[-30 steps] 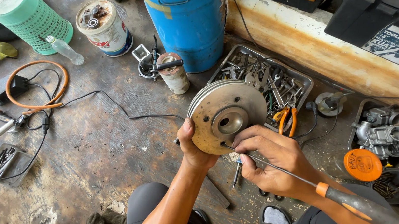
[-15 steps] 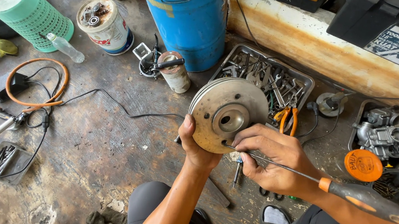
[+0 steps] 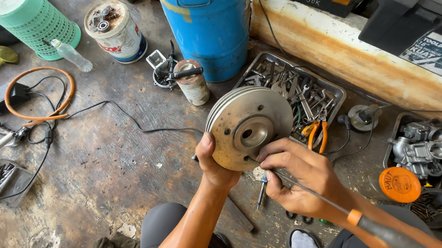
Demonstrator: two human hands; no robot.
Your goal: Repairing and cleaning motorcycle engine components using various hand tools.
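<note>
Floor clutter at far left: green mesh basket, orange hose loop, then a blue drum. Left hand cups the lower rim of the round metal drum part, held tilted above the concrete floor, thumb pressed on its face. Right hand, fingers curled around the shaft, steers a long screwdriver toward the face near the hub. Judgement: brace the part firmly and keep the tip seated and square. Tool tray behind.

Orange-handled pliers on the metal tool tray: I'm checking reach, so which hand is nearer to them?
Right. The right hand lies just below the orange-handled pliers, holding a long screwdriver; the left hand grips the round grey metal disc, farther left.
</note>
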